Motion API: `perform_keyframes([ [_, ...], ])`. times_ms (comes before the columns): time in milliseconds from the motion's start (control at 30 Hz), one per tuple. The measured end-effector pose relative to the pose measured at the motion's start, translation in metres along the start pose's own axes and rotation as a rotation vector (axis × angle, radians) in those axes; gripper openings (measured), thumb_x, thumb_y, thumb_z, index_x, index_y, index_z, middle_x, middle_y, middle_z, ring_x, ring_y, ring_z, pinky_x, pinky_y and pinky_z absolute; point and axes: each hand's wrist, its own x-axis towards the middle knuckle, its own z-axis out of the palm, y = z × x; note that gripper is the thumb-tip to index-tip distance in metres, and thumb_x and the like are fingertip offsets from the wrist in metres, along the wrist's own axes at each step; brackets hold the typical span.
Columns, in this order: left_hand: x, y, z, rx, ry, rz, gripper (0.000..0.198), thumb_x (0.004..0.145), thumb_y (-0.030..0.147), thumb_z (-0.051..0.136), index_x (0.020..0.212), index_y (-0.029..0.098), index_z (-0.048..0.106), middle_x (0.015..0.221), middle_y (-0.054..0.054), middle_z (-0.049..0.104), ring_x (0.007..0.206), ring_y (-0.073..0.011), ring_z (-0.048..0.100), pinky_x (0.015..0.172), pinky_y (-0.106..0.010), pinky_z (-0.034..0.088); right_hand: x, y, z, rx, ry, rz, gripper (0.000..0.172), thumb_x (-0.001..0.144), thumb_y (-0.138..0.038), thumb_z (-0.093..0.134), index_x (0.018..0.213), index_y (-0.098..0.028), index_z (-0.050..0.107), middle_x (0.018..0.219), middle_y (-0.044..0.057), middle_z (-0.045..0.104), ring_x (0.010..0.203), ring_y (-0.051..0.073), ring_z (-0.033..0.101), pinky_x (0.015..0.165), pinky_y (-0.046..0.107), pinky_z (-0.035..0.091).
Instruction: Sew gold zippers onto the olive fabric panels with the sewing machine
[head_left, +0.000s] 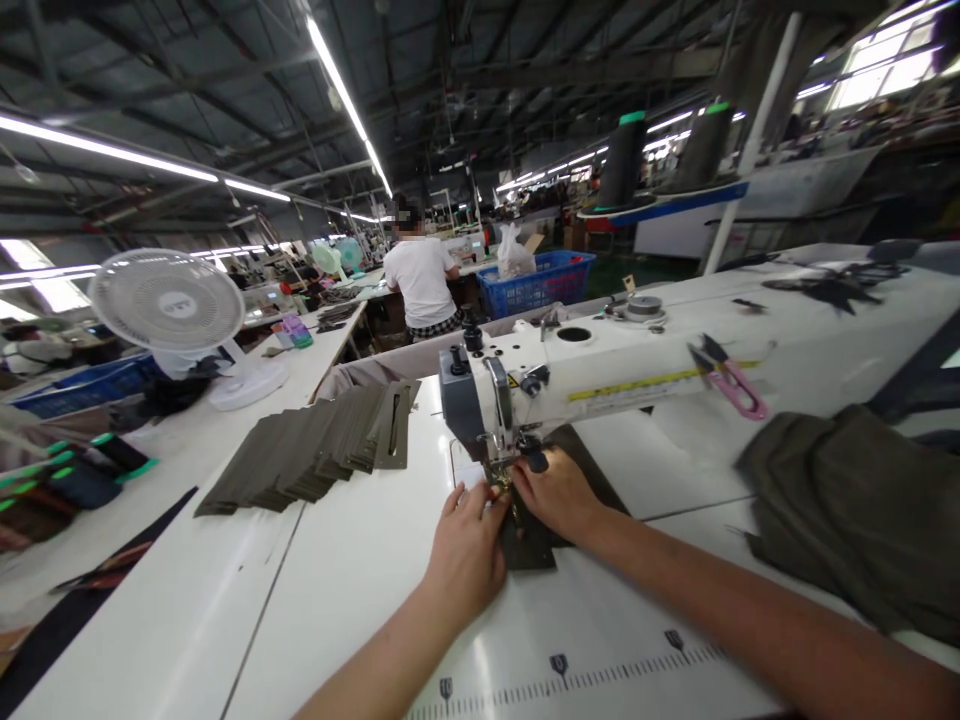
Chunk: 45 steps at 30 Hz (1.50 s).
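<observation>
Forearms (367, 670) reach in from the near edge, the left hand (466, 555) and right hand (556, 492) both curled, pinching an olive fabric piece (531, 548) whose length runs far beneath the sewing machine (592, 388), right hand nearer.

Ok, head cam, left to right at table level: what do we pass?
White desk fan → stack of olive fabric pieces → left hand → right hand → pink thread snips → heap of olive fabric
</observation>
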Motion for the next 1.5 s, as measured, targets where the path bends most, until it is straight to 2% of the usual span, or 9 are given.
perform_keyframes([
  [167, 0.000, 0.000, 0.001, 0.008, -0.018, 0.011, 0.055, 0.067, 0.007, 0.048, 0.121, 0.016, 0.048, 0.121, -0.012, 0.050, 0.116, -0.0252, 0.044, 0.103, -0.047, 0.028, -0.002, 0.000, -0.003, 0.019, -0.036, 0.136, 0.017, 0.078, -0.032, 0.056, 0.074, -0.017, 0.062, 0.074, 0.004, 0.065, 0.072, 0.018, 0.060, 0.067, 0.027, 0.038],
  [333, 0.003, 0.000, 0.001, 0.008, -0.012, 0.039, 0.048, 0.070, 0.010, 0.049, 0.118, 0.016, 0.051, 0.118, -0.013, 0.052, 0.115, -0.0249, 0.045, 0.104, -0.047, 0.027, 0.009, -0.006, 0.005, -0.033, -0.066, 0.297, 0.023, 0.082, -0.028, 0.046, 0.075, -0.015, 0.064, 0.077, 0.008, 0.067, 0.077, 0.023, 0.062, 0.068, 0.030, 0.041],
  [433, 0.003, -0.001, 0.003, 0.003, 0.011, 0.052, 0.046, 0.070, 0.010, 0.050, 0.115, 0.015, 0.053, 0.118, -0.013, 0.053, 0.114, -0.0251, 0.046, 0.104, -0.047, 0.027, 0.015, -0.009, 0.004, -0.057, -0.093, 0.316, 0.028, 0.084, -0.024, 0.041, 0.075, -0.013, 0.065, 0.076, 0.012, 0.067, 0.075, 0.024, 0.063, 0.067, 0.032, 0.043],
  [533, 0.002, -0.002, 0.004, -0.029, 0.057, 0.075, 0.048, 0.067, 0.007, 0.050, 0.115, 0.012, 0.053, 0.116, -0.014, 0.055, 0.113, -0.0255, 0.047, 0.102, -0.046, 0.031, 0.001, -0.010, -0.009, -0.048, -0.101, 0.213, 0.027, 0.085, -0.025, 0.042, 0.088, -0.012, 0.065, 0.087, 0.014, 0.066, 0.087, 0.025, 0.061, 0.075, 0.034, 0.045],
  [633, -0.002, -0.004, 0.006, -0.072, 0.114, 0.112, 0.044, 0.068, 0.004, 0.048, 0.112, 0.009, 0.053, 0.112, -0.014, 0.058, 0.109, -0.0239, 0.052, 0.098, -0.042, 0.039, -0.030, -0.010, -0.025, 0.063, -0.127, -0.098, 0.032, 0.082, -0.032, 0.051, 0.107, -0.015, 0.060, 0.112, 0.011, 0.060, 0.107, 0.022, 0.052, 0.093, 0.036, 0.040],
  [733, -0.005, -0.004, 0.008, -0.094, 0.132, 0.136, 0.033, 0.075, 0.004, 0.047, 0.106, 0.010, 0.057, 0.110, -0.012, 0.062, 0.105, -0.0213, 0.055, 0.094, -0.038, 0.045, -0.057, -0.009, -0.031, 0.227, -0.118, -0.356, 0.047, 0.078, -0.032, 0.056, 0.117, -0.006, 0.053, 0.122, 0.017, 0.053, 0.116, 0.024, 0.046, 0.100, 0.041, 0.035],
  [833, -0.007, -0.003, 0.009, -0.096, 0.143, 0.159, 0.029, 0.079, 0.004, 0.046, 0.104, 0.010, 0.058, 0.109, -0.012, 0.063, 0.104, -0.0212, 0.057, 0.092, -0.038, 0.047, -0.066, -0.009, -0.029, 0.260, -0.098, -0.368, 0.042, 0.082, -0.023, 0.049, 0.118, -0.003, 0.051, 0.121, 0.018, 0.054, 0.117, 0.025, 0.045, 0.100, 0.042, 0.037],
  [1067, -0.008, -0.001, 0.010, -0.068, 0.171, 0.189, 0.026, 0.079, 0.005, 0.046, 0.101, 0.009, 0.059, 0.108, -0.013, 0.063, 0.104, -0.0236, 0.057, 0.091, -0.041, 0.048, -0.059, -0.009, -0.026, 0.205, -0.079, -0.405, 0.042, 0.077, -0.012, 0.042, 0.115, 0.001, 0.053, 0.122, 0.019, 0.053, 0.115, 0.026, 0.047, 0.099, 0.041, 0.040],
  [1500, 0.008, -0.010, 0.014, -0.076, 0.208, 0.198, 0.029, 0.076, 0.003, 0.043, 0.100, 0.011, 0.058, 0.097, -0.012, 0.061, 0.092, -0.0229, 0.057, 0.080, -0.038, 0.052, -0.042, 0.002, -0.019, 0.255, -0.086, -0.390, 0.045, 0.073, -0.008, 0.044, 0.117, -0.001, 0.053, 0.122, 0.017, 0.054, 0.117, 0.023, 0.046, 0.101, 0.037, 0.037],
])
